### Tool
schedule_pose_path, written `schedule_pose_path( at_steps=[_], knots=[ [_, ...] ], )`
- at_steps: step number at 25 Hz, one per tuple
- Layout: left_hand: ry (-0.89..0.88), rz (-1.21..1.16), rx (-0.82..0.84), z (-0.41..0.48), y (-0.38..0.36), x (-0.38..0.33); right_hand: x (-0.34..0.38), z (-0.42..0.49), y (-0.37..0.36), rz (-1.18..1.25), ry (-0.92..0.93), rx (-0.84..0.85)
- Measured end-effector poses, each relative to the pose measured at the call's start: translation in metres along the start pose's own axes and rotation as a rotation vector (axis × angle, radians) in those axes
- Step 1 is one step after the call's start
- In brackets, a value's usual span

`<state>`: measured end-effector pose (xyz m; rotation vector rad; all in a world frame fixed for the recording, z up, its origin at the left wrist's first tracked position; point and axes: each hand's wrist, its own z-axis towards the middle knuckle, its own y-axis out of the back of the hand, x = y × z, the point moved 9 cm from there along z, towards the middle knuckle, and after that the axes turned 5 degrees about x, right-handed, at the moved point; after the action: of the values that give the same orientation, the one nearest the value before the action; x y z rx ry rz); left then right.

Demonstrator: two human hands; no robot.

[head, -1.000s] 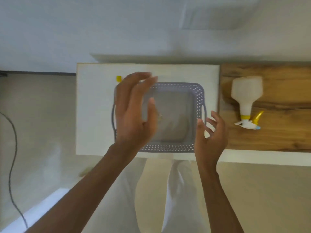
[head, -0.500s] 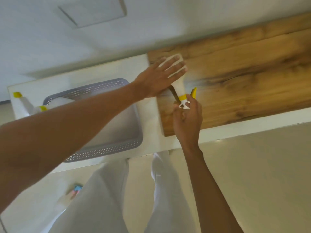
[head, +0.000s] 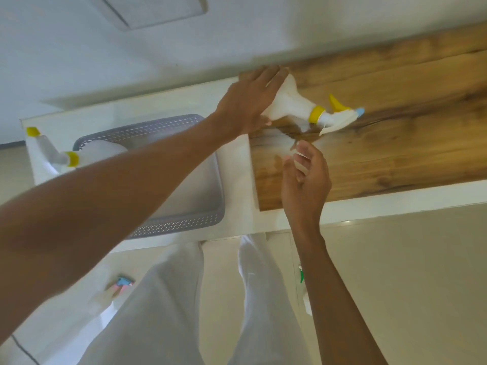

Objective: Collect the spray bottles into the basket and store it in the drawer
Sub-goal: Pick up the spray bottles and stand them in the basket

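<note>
A white spray bottle [head: 295, 105] with a yellow collar and blue nozzle lies on the wooden board [head: 395, 143], head pointing right. My left hand [head: 250, 101] reaches across and grips its body. My right hand [head: 305, 180] hovers just below the bottle's head, fingers loosely curled, holding nothing. A grey perforated basket [head: 181, 222] sits on the white counter [head: 237, 159] to the left, mostly hidden by my left arm. Another white spray bottle [head: 79, 156] with a yellow collar rests over the basket's left rim.
On the floor lie a bottle with a pink and blue spray head [head: 116, 288] at lower left and one with a green trigger [head: 303, 285] beside my right arm. My white trousers fill the lower middle. A wall runs behind the counter.
The bottle on the board has turned so its head points right. My right hand has let go of the spray head and dropped lower. My left hand stays on the bottle's body.
</note>
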<state>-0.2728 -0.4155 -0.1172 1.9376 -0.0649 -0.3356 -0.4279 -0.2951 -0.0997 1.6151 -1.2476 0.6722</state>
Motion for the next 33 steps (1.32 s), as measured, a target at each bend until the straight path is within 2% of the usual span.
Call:
schedule_pose_path(
  at_steps=[4,7,10,14,20,28,33],
  knots=[
    [0.249,-0.418,-0.265,-0.087,0.002,0.046,0.027,-0.009,-0.024,0.108,-0.029,-0.007],
    [0.422,-0.566,-0.431,-0.157,-0.009,0.074,0.063,-0.025,-0.066,0.134,0.080,0.086],
    [0.540,-0.662,-0.523,-0.217,-0.026,0.100,0.089,-0.049,-0.118,0.030,0.204,0.195],
    [0.681,-0.798,-0.516,-0.269,-0.061,0.140,0.102,-0.078,-0.178,-0.106,0.327,0.244],
    [0.768,-0.946,-0.462,-0.280,-0.096,0.178,0.096,-0.093,-0.243,-0.281,0.433,0.303],
    [0.824,-1.072,-0.448,-0.281,-0.127,0.202,0.080,-0.093,-0.278,-0.351,0.466,0.324],
    [0.844,-1.073,-0.411,-0.271,-0.135,0.209,0.083,-0.093,-0.294,-0.390,0.511,0.307]
  ],
)
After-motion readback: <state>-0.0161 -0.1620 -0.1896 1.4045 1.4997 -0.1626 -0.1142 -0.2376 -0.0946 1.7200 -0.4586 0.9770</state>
